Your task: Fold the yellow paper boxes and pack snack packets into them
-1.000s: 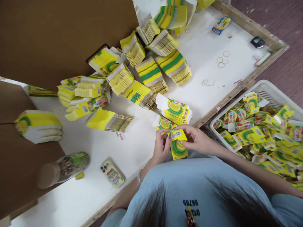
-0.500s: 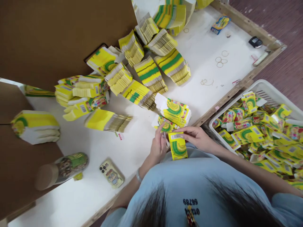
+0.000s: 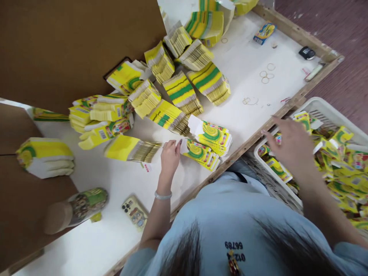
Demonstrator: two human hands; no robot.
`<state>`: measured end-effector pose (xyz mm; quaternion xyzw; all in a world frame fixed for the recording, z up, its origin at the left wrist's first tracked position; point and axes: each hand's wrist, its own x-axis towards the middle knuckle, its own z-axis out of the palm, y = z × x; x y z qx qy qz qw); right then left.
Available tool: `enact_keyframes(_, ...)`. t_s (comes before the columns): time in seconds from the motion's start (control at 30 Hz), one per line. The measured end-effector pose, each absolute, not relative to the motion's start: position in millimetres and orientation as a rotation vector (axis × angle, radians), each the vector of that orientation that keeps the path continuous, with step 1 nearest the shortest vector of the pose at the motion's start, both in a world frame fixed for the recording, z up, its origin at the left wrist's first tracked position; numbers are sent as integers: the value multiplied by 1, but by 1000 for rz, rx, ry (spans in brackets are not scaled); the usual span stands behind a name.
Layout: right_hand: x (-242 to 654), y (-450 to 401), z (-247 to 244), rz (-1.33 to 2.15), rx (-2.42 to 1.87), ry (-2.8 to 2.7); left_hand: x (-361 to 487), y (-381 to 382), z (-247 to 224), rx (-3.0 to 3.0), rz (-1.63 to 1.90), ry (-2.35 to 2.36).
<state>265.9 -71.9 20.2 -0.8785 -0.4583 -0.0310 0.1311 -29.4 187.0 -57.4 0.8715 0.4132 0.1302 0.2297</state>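
My left hand (image 3: 170, 156) is over the white table, fingers bent and thumb apart, with its thumb side at the white flap end of a small fanned stack of flat yellow-and-green cartons (image 3: 199, 153). I see nothing held in it. My right hand (image 3: 296, 143), blurred, is above the near side of the basket (image 3: 260, 143), thumb and fingers apart with nothing between them. Inside the basket lie many small yellow folded cartons (image 3: 333, 147). Another stack of flat cartons (image 3: 214, 134) lies just beyond the smaller one.
Bundles of flat cartons (image 3: 184, 92) spread across the table's far side beside a brown board (image 3: 71, 46). A phone (image 3: 135, 212) and a jar (image 3: 83, 207) sit at left. Rubber bands (image 3: 266, 74), a blue box (image 3: 264, 33) and a black object (image 3: 307, 53) lie at right. A wooden rim (image 3: 247, 142) edges the table.
The yellow carton held between both hands in front of me is gone from them. My right hand has moved right over the basket; my left hand has moved left and up to the stack's end.
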Motion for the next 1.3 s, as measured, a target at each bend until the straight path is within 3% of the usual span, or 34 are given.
enact_keyframes(0.23,152,37,-8,50,-1680,-1625,-38,154,-11,2289,896,1024)
enact_keyframes(0.4,128,44,-20,296,-1592,-1585,-26,119,8,1997,985,881)
enact_keyframes(0.57,134,33,-14,252,-1620,-1625,-17,109,14,1832,1086,987)
enact_keyframes(0.77,136,29,-14,329,-1581,-1404,-10,108,0,1699,1024,856)
enact_keyframes(0.97,132,31,-4,346,-1653,-1167,1,80,-30,1701,536,352)
enact_keyframes(1.3,134,24,1,637,-1646,-762,-3,68,-30,1466,526,664)
